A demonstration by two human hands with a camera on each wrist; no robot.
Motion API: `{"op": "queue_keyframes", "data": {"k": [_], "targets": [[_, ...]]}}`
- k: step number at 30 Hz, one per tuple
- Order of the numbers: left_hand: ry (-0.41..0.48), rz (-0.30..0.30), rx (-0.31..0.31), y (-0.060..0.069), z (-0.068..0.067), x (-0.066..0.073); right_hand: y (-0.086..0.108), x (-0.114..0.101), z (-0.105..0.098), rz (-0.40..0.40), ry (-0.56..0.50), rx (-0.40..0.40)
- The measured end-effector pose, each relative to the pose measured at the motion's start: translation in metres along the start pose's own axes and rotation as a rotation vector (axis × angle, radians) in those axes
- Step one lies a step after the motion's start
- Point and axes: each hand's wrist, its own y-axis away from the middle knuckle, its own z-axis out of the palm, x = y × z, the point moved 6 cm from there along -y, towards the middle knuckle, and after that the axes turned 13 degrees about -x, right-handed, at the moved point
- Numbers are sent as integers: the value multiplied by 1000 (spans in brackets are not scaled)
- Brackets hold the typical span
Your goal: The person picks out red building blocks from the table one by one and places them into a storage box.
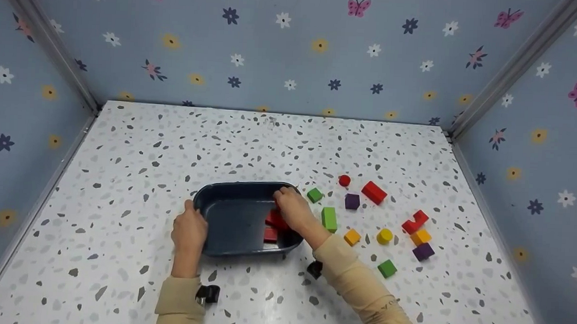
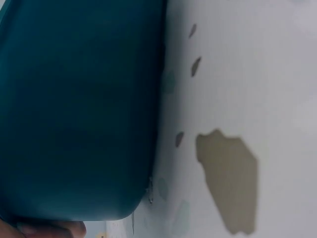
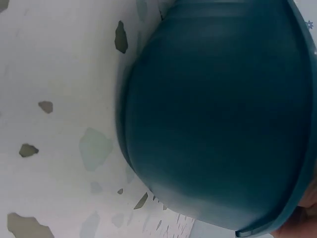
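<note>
A dark blue plastic tub (image 1: 237,220) stands on the speckled table, its wall filling much of both wrist views. At its left end my left hand (image 1: 189,228) grips the rim; a few of its fingertips (image 2: 54,229) show at the bottom edge of the left wrist view. My right hand (image 1: 293,211) reaches over the right end into the tub, its curled fingers on a red block (image 1: 277,204) mostly hidden beneath them. More red blocks (image 1: 270,235) lie below that hand on the tub's floor.
Loose blocks lie right of the tub: a light green block (image 1: 329,219), a green cube (image 1: 315,195), a purple cube (image 1: 352,201), a red block (image 1: 374,192), a yellow cylinder (image 1: 384,236) and several others. Flower-patterned walls (image 1: 283,50) enclose the table at the back and sides.
</note>
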Motion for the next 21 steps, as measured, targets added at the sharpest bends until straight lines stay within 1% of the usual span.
{"op": "queue_keyframes", "data": {"k": [6, 13, 17, 21], "targets": [[4, 10, 5, 1, 0, 0, -1, -3, 5, 40, 62, -15], [6, 3, 19, 1, -1, 0, -4, -2, 9, 88, 89, -111], [3, 3, 26, 1, -1, 0, -6, -2, 12, 95, 101, -155], [0, 6, 30, 1, -1, 0, -7, -3, 13, 84, 128, -176]]}}
